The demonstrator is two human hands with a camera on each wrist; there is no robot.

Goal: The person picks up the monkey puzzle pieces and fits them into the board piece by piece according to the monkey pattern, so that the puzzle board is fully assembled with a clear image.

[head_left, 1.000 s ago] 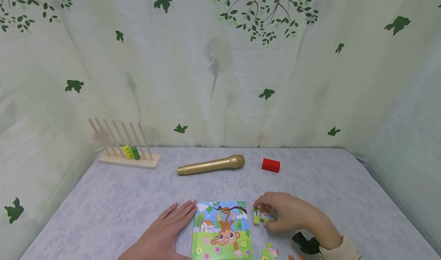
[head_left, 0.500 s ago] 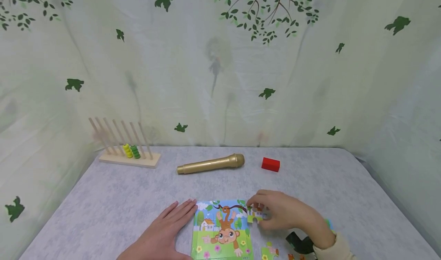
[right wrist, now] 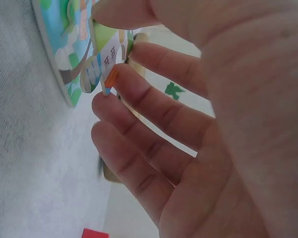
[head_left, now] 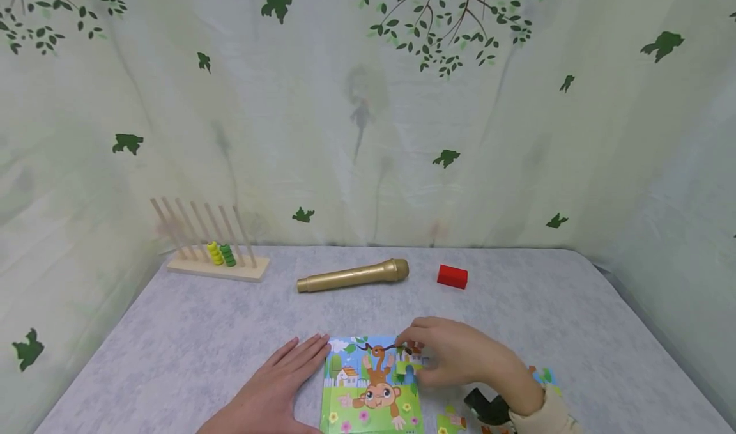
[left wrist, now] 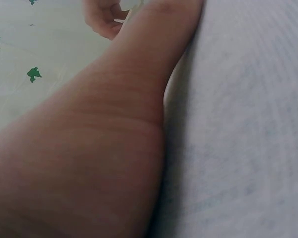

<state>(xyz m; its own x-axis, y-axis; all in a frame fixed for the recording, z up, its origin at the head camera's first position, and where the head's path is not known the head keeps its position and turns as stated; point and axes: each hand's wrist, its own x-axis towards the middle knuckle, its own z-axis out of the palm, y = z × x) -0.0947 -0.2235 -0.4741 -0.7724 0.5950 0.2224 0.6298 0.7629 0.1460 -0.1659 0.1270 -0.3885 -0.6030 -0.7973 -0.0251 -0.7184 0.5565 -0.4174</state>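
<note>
A square puzzle board [head_left: 345, 395] with a cartoon monkey picture lies at the front middle of the table. My left hand [head_left: 278, 383] lies flat along its left side, fingers straight and fingertips at the upper left edge. Over the board's upper right part, my right hand [head_left: 454, 354] pinches a jigsaw piece [head_left: 405, 364] between thumb and fingers. In the right wrist view, the jigsaw piece [right wrist: 108, 57] shows a house and is tilted close over the board [right wrist: 54, 29]. The left wrist view shows mostly the forearm.
Loose jigsaw pieces lie right of the board, among them a green one [head_left: 450, 421] and a blue one [head_left: 545, 375] by the sleeve. Farther back are a gold toy microphone [head_left: 353, 276], a red block [head_left: 452, 277] and a wooden bead rack [head_left: 218, 268].
My right hand has moved left with the jigsaw piece, from beside the board to over its right part. The left hand has stayed in place.
</note>
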